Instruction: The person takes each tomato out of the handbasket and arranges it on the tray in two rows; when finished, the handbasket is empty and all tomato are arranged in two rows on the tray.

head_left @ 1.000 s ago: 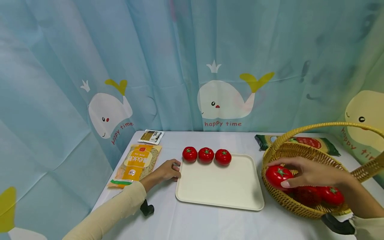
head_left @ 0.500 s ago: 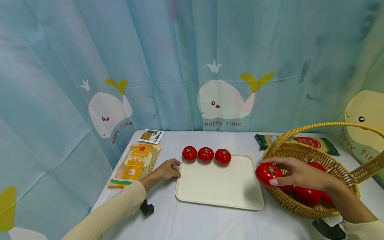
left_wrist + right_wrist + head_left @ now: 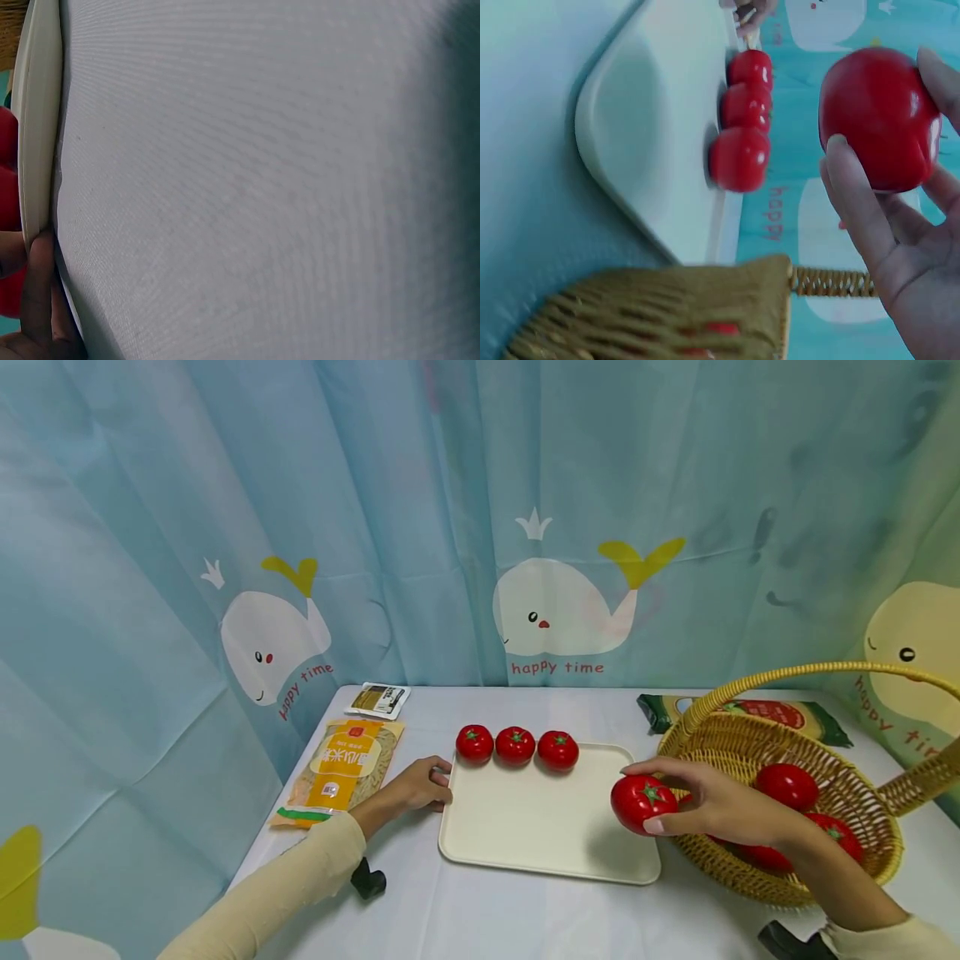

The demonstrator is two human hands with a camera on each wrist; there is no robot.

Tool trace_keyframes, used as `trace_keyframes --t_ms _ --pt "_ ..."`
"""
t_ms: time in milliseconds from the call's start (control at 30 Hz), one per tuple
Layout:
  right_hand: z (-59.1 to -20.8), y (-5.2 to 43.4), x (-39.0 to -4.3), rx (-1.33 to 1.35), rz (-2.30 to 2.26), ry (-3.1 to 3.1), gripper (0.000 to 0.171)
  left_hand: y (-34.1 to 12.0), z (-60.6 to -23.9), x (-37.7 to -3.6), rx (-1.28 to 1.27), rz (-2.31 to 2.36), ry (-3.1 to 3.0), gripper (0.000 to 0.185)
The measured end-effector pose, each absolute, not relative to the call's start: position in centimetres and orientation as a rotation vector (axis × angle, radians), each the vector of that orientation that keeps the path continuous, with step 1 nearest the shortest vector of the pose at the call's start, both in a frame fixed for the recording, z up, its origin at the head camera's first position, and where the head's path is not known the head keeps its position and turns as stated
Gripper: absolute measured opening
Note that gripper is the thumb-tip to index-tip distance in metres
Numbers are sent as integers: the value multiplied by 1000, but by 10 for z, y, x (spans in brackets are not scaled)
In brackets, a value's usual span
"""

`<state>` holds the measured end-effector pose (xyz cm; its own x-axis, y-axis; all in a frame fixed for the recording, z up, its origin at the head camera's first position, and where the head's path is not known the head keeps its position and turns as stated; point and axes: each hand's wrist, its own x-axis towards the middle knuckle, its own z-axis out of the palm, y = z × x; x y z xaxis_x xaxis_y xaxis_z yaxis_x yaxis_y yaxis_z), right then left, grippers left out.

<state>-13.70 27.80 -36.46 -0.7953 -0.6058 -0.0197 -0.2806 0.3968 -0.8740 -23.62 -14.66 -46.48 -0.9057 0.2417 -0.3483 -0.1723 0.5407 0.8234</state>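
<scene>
Six tomatoes [image 3: 643,802] are showing, three sitting on one tray [image 3: 540,827], one hanging in a hand [image 3: 712,806], two lying in one basket [image 3: 862,793], while three packets [image 3: 347,762] are lying around.

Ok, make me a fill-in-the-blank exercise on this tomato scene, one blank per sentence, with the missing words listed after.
1. The right hand holds a red tomato above the ____ edge of the cream tray.
2. ____ tomatoes sit in a row along the tray's far edge.
3. The left hand rests against the tray's ____ edge.
4. More tomatoes lie in the wicker ____ beside the tray.

Missing words: right; three; left; basket
</scene>
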Motion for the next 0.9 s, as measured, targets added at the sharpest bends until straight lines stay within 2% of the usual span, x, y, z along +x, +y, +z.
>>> trace_keyframes --t_ms 633,900 --pt "-386 239 -145 -485 -1426 2585 62 -145 -465 -236 62 1337 2356 48" --pt "-392 228 -151 -480 -1452 2634 63 -146 -465 -236 62 1336 2350 49"
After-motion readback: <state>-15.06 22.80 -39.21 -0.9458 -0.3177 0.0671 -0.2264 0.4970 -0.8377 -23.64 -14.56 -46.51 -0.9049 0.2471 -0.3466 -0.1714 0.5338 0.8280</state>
